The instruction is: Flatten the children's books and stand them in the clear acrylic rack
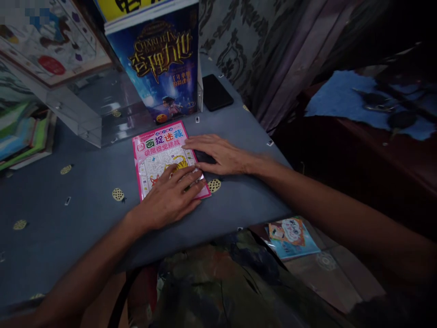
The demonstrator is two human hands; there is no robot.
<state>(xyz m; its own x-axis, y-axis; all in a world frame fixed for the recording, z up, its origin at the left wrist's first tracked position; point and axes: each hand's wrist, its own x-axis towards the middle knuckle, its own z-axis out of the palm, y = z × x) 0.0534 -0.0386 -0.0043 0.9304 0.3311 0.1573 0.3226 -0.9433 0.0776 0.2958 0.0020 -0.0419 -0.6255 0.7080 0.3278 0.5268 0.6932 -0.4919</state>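
Note:
A pink children's puzzle book (160, 150) lies flat on the grey-blue table (68, 214). My left hand (172, 196) rests on its lower right corner, fingers stretched flat and slightly apart. My right hand (218, 152) lies flat at the book's right edge, fingers extended and touching the cover near its title. Under the right palm sits a small dark object that I cannot make out. Neither hand grips anything.
A blue fantasy book (164, 64) stands upright behind the pink one, beside a clear acrylic stand (92, 114). A black phone (215, 92) lies at the back. Stacked books (23, 132) sit far left. A thin booklet (292, 237) lies on the floor below the table edge.

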